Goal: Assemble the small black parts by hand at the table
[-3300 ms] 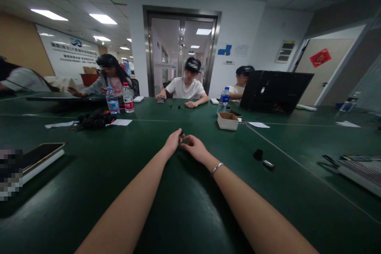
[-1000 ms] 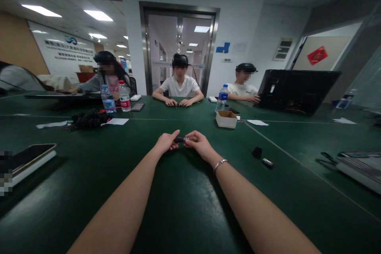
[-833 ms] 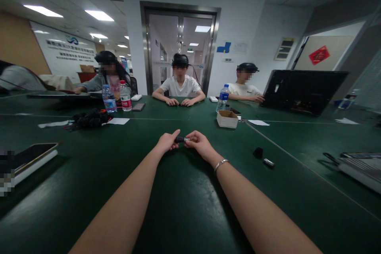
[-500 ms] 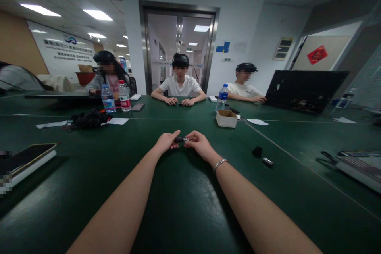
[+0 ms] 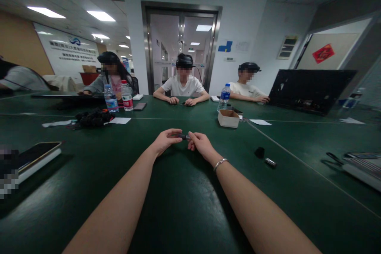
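Pinching a dark cylinder (image 5: 183, 137) at opposite ends, left hand (image 5: 163, 141) and right hand (image 5: 203, 143) angle inward.

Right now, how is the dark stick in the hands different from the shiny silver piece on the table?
The dark stick is held between the left hand and the right hand, while the silver piece lies on the table untouched. The dark stick looks mostly black; the silver piece looks bright and shiny. The dark stick points nearly sideways; the silver piece slants. Both are small.
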The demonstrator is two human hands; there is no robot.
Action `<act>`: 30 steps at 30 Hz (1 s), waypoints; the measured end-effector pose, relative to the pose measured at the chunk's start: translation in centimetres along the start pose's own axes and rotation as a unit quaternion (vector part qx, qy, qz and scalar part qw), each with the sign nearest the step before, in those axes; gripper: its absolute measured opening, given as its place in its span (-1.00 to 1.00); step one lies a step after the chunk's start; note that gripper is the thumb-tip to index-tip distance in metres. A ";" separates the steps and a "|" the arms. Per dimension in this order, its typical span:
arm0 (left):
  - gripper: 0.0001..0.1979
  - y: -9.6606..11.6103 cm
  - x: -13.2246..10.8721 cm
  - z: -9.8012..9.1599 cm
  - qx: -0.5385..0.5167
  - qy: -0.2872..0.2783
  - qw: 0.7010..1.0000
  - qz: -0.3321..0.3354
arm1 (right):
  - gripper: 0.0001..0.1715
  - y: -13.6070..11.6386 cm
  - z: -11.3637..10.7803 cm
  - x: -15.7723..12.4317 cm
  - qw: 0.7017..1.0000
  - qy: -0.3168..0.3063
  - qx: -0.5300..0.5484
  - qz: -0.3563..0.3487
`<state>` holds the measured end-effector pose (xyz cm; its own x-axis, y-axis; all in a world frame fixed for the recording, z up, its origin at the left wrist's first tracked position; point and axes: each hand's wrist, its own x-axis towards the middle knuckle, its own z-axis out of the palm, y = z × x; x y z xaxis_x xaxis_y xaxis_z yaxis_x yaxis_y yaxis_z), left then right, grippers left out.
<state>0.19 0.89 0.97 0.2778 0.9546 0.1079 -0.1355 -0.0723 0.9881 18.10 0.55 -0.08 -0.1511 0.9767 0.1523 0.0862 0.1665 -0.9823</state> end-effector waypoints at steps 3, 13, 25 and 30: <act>-0.48 0.0 0.0 0.4 0.002 -0.004 1.000 -0.001 | -0.47 -0.1 -0.1 0.0 0.999 0.016 -0.030 -0.004; -0.56 0.6 -0.6 1.5 0.009 0.008 0.999 -0.029 | -0.52 0.0 0.0 0.1 0.999 0.043 0.021 0.003; -0.51 -0.6 0.9 1.6 -0.028 0.045 0.996 -0.073 | -0.59 0.1 0.1 0.2 0.998 0.055 0.033 0.008; -0.57 -0.7 0.7 1.6 0.054 0.028 0.998 -0.029 | -0.60 0.2 0.0 0.3 0.998 0.055 0.014 0.001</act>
<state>1.96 1.18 0.56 0.2279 0.9725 0.0475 -0.0173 -0.0447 0.9989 18.06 0.93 -0.26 -0.0418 0.9863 0.1597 0.0588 0.1620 -0.9850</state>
